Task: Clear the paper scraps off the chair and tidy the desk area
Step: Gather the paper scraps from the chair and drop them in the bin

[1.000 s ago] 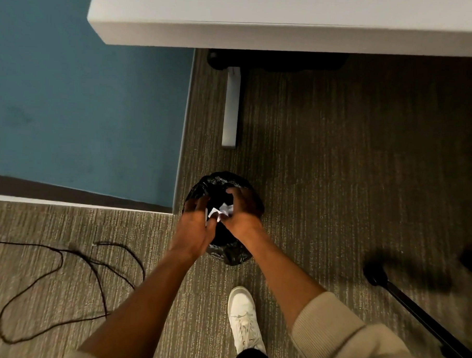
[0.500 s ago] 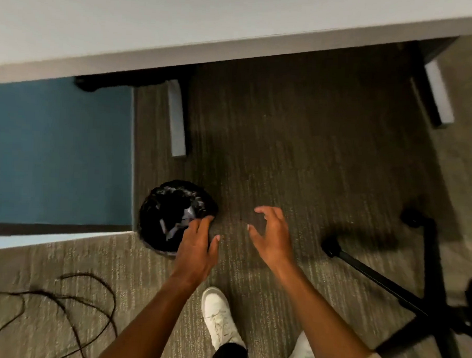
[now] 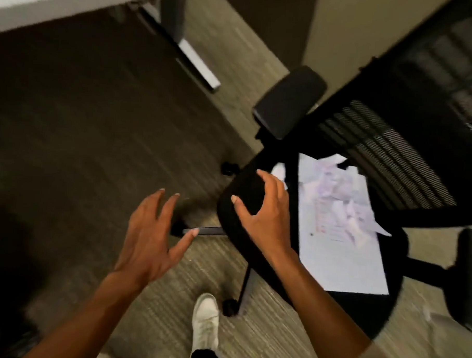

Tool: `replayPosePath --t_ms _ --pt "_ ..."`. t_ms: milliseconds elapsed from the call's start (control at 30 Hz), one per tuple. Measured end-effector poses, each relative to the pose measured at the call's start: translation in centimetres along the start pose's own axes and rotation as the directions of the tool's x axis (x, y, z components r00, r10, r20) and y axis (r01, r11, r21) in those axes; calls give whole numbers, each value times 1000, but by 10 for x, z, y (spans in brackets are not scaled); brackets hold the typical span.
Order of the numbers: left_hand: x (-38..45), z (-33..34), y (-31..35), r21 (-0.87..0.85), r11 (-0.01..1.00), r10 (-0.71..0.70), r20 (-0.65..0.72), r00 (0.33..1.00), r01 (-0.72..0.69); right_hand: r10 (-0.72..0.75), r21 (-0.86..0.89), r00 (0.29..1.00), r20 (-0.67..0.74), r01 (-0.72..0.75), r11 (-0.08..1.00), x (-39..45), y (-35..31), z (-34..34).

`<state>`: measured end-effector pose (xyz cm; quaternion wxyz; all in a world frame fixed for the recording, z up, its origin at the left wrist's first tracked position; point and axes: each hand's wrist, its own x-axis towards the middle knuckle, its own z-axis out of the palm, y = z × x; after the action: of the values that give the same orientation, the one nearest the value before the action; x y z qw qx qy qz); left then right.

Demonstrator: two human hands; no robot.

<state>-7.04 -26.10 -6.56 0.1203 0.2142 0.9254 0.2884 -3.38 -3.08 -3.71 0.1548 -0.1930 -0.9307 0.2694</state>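
A black office chair (image 3: 245, 195) with a mesh back stands at the right. On its seat lies a white paper sheet (image 3: 342, 259) with several torn paper scraps (image 3: 337, 191) piled on its far half. My right hand (image 3: 265, 215) hovers over the seat's front left corner, fingers apart and empty, just left of the sheet. My left hand (image 3: 151, 237) is spread open over the carpet, left of the chair, holding nothing. The view is motion-blurred.
The white desk edge (image 3: 61, 6) runs along the top left, with its grey leg and foot (image 3: 191, 60) on the carpet. The chair's armrests (image 3: 289, 100) and wheeled base (image 3: 229, 308) stick out. My white shoe (image 3: 205, 321) is below.
Both hands let the scraps fall into the black bin, then came away empty. The view swung right from the bin to the chair, and my right hand now reaches over the seat.
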Motion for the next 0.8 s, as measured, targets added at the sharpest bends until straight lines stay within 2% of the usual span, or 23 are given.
replayPosePath --t_ms 67,167,233,333,433,600,800 --pt "24 13 40 14 994 103 44 994 -104 69 -44 993 -98 -74 996 10 40 -36" --pt "55 37 90 29 970 237 92 967 -240 152 -142 973 -175 -178 974 16 101 -78" --pt "76 58 119 48 949 303 118 946 -310 252 -194 949 -191 -288 938 14 140 -101" --pt "103 83 149 70 937 331 138 933 -343 378 -269 908 -183 -416 869 5 182 -117" --pt "130 107 172 109 918 359 177 917 -380 471 -276 872 -137 -490 827 1 213 -121" --pt "162 140 204 156 887 386 265 883 -435 515 -255 845 -144 -535 806 12 242 -112" --pt "177 167 241 169 841 458 283 843 -514 356 -275 915 -188 -397 876 29 252 -98"
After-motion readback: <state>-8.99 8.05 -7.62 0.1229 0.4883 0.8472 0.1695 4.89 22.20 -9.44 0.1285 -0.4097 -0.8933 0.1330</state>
